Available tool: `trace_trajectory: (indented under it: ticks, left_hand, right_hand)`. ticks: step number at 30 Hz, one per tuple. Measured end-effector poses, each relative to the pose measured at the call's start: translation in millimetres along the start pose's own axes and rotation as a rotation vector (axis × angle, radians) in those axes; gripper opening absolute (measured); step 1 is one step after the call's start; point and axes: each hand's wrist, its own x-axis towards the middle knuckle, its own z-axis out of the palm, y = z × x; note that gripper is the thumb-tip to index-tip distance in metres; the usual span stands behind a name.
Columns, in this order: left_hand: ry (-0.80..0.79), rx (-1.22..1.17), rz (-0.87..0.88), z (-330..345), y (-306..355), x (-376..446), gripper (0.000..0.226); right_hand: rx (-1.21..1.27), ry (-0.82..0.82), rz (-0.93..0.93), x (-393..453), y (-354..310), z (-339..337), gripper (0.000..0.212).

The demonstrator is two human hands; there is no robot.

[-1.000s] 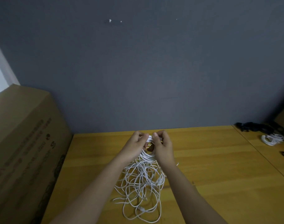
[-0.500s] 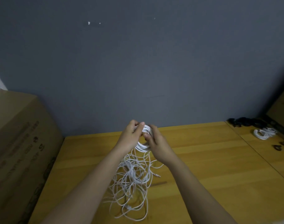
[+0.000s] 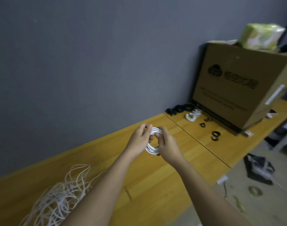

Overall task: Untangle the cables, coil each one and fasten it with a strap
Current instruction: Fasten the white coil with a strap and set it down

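- Head view: both hands held a small white cable coil (image 3: 153,141) up over the wooden table (image 3: 180,176), mid-way along its wall-side edge.
- Left hand (image 3: 139,141) pinched the coil's top-left w/ thumb & fingers curled round the loops; right hand (image 3: 168,148) gripped the right side, fingers wrapped thru the ring. Both clenched on it, neither released.
- Coil looked tight, several round turns, smooth plastic jacket; no strap seen on it yet.
- Handling, my guess: light, soft, springy — loops prob. fan out if grip slackens. Best held across all turns at one spot, so the strap goes on opp. side.
- Loose cable tangle (image 3: 61,198) lay at the table's near-left corner, thin white strands, messy open loops, well apart from the hands.
- Toward the far-right end: finished white coils (image 3: 192,115) beside a black strap pile (image 3: 178,109) by the wall, plus black strap loops (image 3: 215,136) nearer.
- Cardboard box (image 3: 240,85), matte brown w/ dark print, stood at that end; greenish packet (image 3: 260,36) on top, blurry.
- Wall plain grey, matte.
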Motion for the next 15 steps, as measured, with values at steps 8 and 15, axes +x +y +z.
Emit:
trace_trajectory:
  ticks: [8, 15]
  left_hand:
    - [-0.104, 0.027, -0.016, 48, 2, 12, 0.024]
    - [-0.091, 0.054, -0.013, 83, -6, 39, 0.015]
  right_hand:
    - [0.096, 0.186, 0.231, -28, 43, -36, 0.02]
    - [0.103, 0.25, 0.404, -29, 90, -65, 0.034]
